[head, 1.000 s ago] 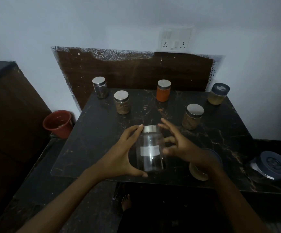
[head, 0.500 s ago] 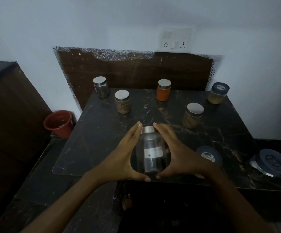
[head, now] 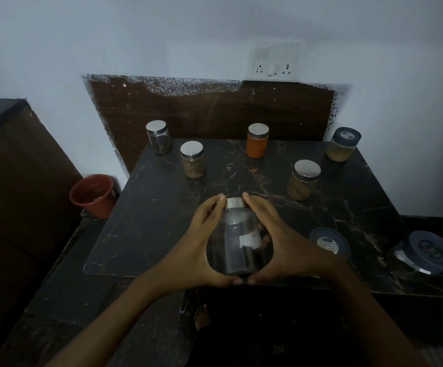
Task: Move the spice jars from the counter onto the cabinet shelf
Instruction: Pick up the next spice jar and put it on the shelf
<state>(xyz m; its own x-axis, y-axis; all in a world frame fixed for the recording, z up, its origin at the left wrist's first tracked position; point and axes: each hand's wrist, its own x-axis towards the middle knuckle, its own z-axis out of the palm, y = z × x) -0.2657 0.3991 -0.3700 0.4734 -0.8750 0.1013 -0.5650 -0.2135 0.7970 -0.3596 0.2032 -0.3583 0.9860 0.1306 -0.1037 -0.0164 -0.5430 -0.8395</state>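
Low in the centre of the frame, the left hand (head: 199, 250) and right hand (head: 283, 247) wrap their fingers around a clear glass jar (head: 237, 245) at the dark tabletop's (head: 162, 213) near edge. Smooth glass could slip on lifting; dim light may hide neighbouring jars.

One head-worn, wide-angle view, aimed forward and down.

The counter (head: 162, 207) is seen from above its near edge, with the wall (head: 215, 35) faced squarely behind it and a socket plate (head: 276, 60) set high in the frame. Both hands, the left (head: 199, 250) and the right (head: 283, 245), are caught close under the lens, low at centre. Straight lines are bowed toward the frame edges. No second view is given, so nothing is shared.
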